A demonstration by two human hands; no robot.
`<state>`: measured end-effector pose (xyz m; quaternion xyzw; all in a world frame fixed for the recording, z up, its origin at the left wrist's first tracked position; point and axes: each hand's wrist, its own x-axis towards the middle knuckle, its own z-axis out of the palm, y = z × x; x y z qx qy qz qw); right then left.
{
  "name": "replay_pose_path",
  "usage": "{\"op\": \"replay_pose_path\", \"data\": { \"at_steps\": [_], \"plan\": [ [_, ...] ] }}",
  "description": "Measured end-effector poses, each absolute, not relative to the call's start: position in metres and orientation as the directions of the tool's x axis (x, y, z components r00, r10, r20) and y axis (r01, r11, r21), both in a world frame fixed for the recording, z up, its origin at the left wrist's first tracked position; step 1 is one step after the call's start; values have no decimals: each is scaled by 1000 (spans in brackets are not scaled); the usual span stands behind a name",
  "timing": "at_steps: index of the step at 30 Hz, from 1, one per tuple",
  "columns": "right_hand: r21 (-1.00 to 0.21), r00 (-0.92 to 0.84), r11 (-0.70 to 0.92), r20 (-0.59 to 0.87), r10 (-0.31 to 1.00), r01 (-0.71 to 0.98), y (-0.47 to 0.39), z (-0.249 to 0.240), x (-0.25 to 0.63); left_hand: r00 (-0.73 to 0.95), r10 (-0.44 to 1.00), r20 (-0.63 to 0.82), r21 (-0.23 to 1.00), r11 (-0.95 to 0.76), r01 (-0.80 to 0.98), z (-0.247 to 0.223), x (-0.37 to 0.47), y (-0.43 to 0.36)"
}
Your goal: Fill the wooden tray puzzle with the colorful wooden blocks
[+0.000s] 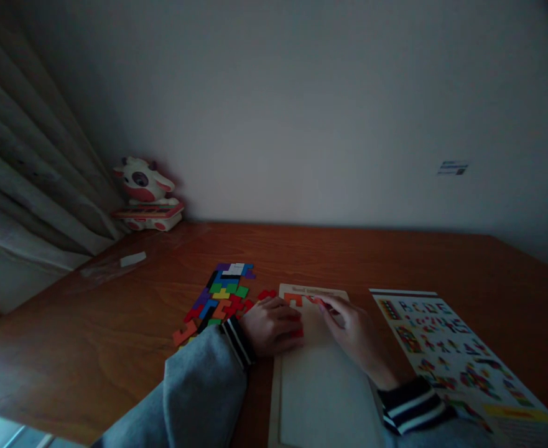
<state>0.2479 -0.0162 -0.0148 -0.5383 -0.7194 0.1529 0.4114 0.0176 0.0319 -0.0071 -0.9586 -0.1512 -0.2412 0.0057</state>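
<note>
1. Right hand (pixel 352 330): thumb and index finger pinch a small orange-red piece (pixel 311 300) at their tips, over the far end of the pale tray (pixel 325 398).
2. Key relation: a flat orange piece (pixel 293 297) lies in the tray's far-left corner, just left of the right fingertips; the held piece is close beside it. Whether the two touch cannot be told.
3. Held piece: the visible part looks slim, its long axis running roughly left to right, nearly in line with the pinching fingers. Full outline hidden by the fingertips.
4. Nearer hand: the right, by its fingertips. The left hand (pixel 272 326) lies to the near side of the corner piece, palm down across the tray's left edge, fingers together and loosely extended. Red (pixel 297 333) shows at its fingertips; gripped or merely covered, cannot tell.
5. Surroundings: loose coloured pieces (pixel 215 288) spread beyond and left of the left hand; printed sheet (pixel 460 354) right of the right hand.
</note>
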Motion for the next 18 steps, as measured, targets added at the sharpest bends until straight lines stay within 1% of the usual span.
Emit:
{"op": "replay_pose_path", "data": {
  "at_steps": [3,8,10,13,16,18],
  "plan": [
    [-689,-45,325,391,919,648,-17,-16,248,861,305,407,82,-951,298,-3,17,30],
    [-714,0,297,384,923,634,-17,-12,246,868,359,342,81,-932,354,-1,17,27],
    [-718,-12,307,383,923,624,-17,-12,246,862,362,354,78,-930,358,-3,17,27],
    [-729,-18,294,360,933,618,-16,-14,246,859,313,404,63,-947,316,-6,18,27],
    [-779,-13,273,322,947,564,-16,-19,246,851,273,448,37,-957,288,-6,19,27],
    [-805,-29,280,312,950,524,-15,-23,245,830,282,481,23,-950,310,-3,19,26]
  ]
}}
